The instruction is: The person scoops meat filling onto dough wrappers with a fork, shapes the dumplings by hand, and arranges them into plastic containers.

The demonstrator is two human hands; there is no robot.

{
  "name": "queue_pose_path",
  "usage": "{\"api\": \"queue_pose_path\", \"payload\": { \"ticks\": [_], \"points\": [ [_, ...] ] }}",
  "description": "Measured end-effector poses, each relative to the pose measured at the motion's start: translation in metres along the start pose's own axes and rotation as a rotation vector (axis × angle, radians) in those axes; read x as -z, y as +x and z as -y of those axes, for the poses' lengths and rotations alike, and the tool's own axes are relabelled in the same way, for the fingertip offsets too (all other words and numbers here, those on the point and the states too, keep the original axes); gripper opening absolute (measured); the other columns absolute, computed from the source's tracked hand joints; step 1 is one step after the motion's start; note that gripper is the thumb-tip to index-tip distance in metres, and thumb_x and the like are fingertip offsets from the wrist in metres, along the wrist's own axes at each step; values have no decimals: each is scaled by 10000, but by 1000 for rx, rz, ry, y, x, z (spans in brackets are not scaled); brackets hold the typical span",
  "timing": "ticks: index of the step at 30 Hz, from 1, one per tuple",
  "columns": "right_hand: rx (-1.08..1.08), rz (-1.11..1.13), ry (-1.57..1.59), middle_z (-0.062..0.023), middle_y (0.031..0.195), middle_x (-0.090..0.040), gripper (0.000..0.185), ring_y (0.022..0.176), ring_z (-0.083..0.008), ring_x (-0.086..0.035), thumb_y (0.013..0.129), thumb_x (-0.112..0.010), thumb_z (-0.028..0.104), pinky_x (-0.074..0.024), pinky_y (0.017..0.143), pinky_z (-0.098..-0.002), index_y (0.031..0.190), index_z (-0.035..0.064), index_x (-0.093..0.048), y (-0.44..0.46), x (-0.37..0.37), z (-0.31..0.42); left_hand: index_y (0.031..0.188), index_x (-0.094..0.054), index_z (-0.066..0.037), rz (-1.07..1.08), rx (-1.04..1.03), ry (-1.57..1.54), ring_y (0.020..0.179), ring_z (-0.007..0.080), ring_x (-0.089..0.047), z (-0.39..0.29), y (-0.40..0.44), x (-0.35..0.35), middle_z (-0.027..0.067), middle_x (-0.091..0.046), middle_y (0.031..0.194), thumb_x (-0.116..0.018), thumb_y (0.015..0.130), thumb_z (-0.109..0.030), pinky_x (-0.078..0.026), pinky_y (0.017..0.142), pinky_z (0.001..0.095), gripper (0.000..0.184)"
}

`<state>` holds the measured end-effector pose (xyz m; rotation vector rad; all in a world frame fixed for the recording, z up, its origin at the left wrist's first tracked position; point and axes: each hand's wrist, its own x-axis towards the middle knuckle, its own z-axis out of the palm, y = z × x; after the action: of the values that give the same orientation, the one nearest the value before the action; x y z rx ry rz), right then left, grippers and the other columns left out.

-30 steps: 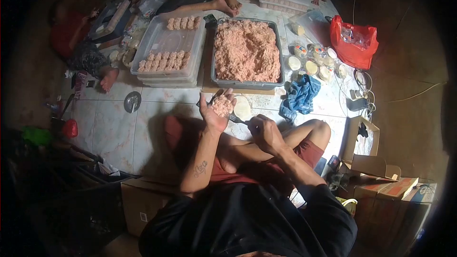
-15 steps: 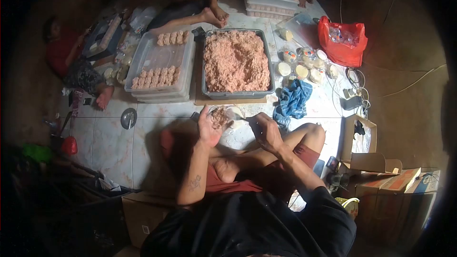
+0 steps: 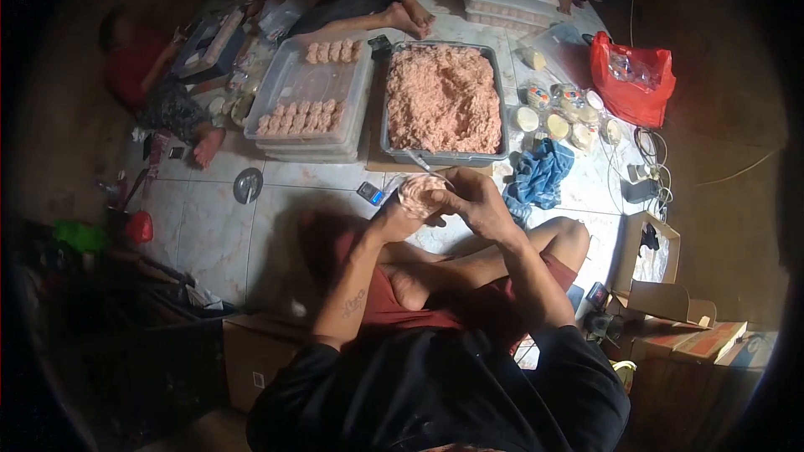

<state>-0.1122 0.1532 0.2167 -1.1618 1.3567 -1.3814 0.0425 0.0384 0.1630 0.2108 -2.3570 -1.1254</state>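
My left hand [image 3: 397,223] is closed around a dumpling [image 3: 420,194] of pink minced filling with pale wrapper folds showing. My right hand [image 3: 483,208] meets it from the other side, thumb and fingers pressing on the dumpling's edge. A thin metal spreader [image 3: 425,164] sticks out past the right fingers, its handle mostly hidden in that hand. Just beyond both hands stands a grey tub [image 3: 504,146] heaped with pink minced filling [image 3: 440,100]. Below the tub's left corner, near my left hand, lies a small device with a blue screen [image 3: 369,193].
Left of the tub, stacked clear plastic boxes [image 3: 289,88] carry rows of shaped dumplings. To the right are packs of round pale wrappers [image 3: 559,125], a blue cloth [image 3: 541,172] and a red bag [image 3: 632,88]. Other people sit at the far side and left. Cardboard boxes [image 3: 662,331] stand at right.
My left hand has turned from open-palmed to cupped around the dumpling. My right hand has come in against it, fingers now on the dumpling. The view has shifted slightly.
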Motion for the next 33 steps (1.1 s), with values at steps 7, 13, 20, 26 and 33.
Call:
{"api": "queue_pose_path", "payload": {
  "ticks": [7, 13, 20, 26, 33],
  "points": [
    [-155, -233, 208, 19, 802, -570, 199, 671, -57, -489, 1020, -592, 213, -406, 605, -229, 1036, 22, -644, -42, 11, -69, 1023, -703, -43, -208, 284, 117, 858, 253, -693, -7, -6, 1, 103, -731, 911, -835, 804, -282, -547, 778, 357, 350],
    [-200, -132, 446, 27, 835, -601, 145, 719, -55, -542, 1011, -609, 164, -424, 634, -218, 1074, 46, -666, -69, -16, -91, 915, -668, -24, -479, 206, -61, 739, 219, -670, 0, -4, -15, 96, -700, 820, -948, 651, -279, -534, 679, 358, 461],
    [242, -155, -526, -206, 878, -591, 166, 770, -370, -587, 883, -581, -23, -471, 692, -389, 1036, -21, -644, -46, 14, -42, 884, -680, -21, -414, 373, 1, 797, 293, -679, -20, 1, -14, 115, -695, 864, -901, 682, -413, -535, 712, 392, 493],
    [-123, -277, -68, 54, 762, -494, 140, 653, -68, -412, 1012, -575, 128, -358, 585, -245, 1020, 9, -647, -60, 8, -75, 1031, -641, -9, -377, 423, -244, 800, 151, -608, -26, 6, 2, 63, -667, 903, -931, 690, -288, -518, 727, 328, 528],
    [-285, -145, 372, 65, 768, -496, 192, 652, -35, -385, 1031, -563, 152, -326, 585, -207, 1084, 18, -690, -75, -3, -95, 884, -662, -22, -308, 408, -212, 736, 130, -606, -24, 6, 10, 28, -666, 813, -934, 688, -253, -526, 695, 310, 407]
  ]
}}
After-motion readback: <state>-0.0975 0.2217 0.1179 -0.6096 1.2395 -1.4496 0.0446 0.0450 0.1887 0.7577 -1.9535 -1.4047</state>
